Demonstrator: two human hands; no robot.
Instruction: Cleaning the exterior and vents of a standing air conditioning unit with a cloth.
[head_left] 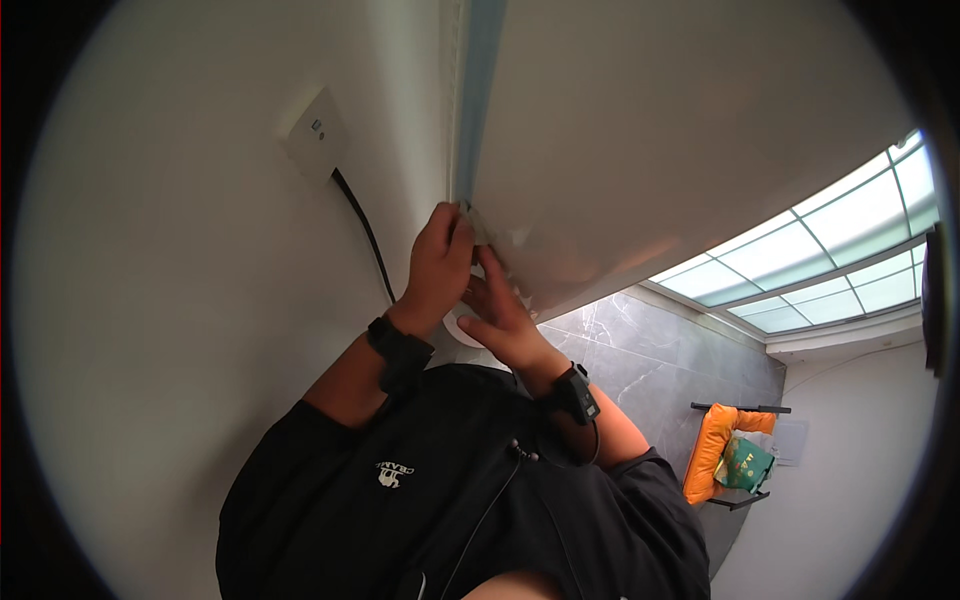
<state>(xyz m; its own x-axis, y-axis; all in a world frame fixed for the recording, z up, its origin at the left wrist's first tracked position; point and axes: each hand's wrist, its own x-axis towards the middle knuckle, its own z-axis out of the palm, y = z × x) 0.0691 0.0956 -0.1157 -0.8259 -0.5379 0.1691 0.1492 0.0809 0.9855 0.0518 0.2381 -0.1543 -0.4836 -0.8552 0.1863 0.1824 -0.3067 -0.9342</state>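
Note:
A large glossy white panel [650, 130] fills the upper right, with a light blue strip [482, 90] running down along its left edge. My left hand [436, 262] is closed at the strip's lower end, its fingers bent round a small pale crumpled piece [478, 224] that lies against the panel. What the piece is made of cannot be made out. Just to the right and slightly lower, my right hand [506, 318] has its thumb apart and fingers stretched up toward the same piece. Its fingertips are partly hidden behind the left hand.
On the wall at left sits a white box-shaped fitting [316, 135], from which a black cable [364, 225] runs down behind my left wrist. A grey marbled floor [640, 350] shows at right, with an orange cushioned chair [708, 455] holding a green bag [746, 462]. Beyond is a gridded window [790, 255].

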